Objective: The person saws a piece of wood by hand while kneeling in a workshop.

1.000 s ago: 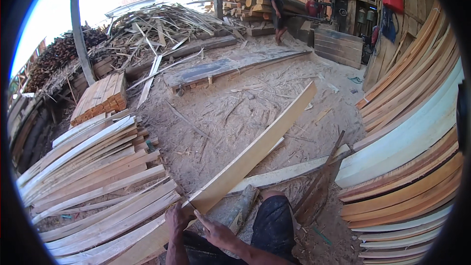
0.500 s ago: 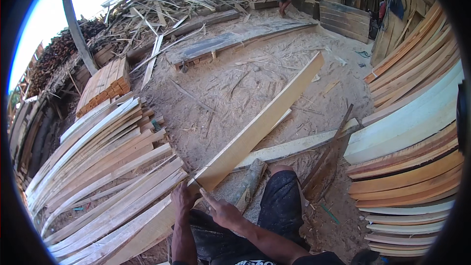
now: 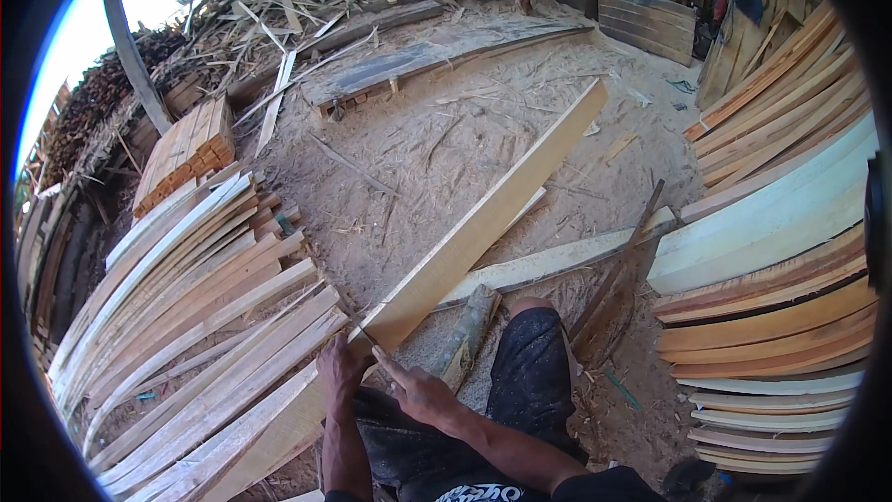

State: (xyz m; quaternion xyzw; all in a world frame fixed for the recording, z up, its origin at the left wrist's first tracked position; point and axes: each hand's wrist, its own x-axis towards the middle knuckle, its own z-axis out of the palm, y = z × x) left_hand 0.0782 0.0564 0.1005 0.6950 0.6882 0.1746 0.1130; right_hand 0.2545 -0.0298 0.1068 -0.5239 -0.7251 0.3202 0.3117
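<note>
1. The sawdust-covered ground [image 3: 437, 158] spreads out ahead of both hands, strewn with thin offcuts and splinters.
2. A stack of curved planks [image 3: 780, 251], pale and reddish, rises well to the right of the right hand.
3. A spread of pale boards [image 3: 186, 316] fans out to the left of the left hand, its nearest boards lying just beside that hand.
4. The long plank [image 3: 483, 223] runs from the hands up and away to the right, its far end well ahead over the ground; its near end reaches down past the left hand toward the lower left.
5. A flat board [image 3: 557, 265] lies on the ground under the long plank, ahead of the right hand.
6. A short log [image 3: 469, 325] lies just ahead of the right hand, beside the person's knee [image 3: 530, 335].
7. The left hand [image 3: 339, 367] is closed around the edge of the long plank.
8. The right hand [image 3: 418, 395] rests on the plank's face with fingers stretched out flat, not wrapped around it.
</note>
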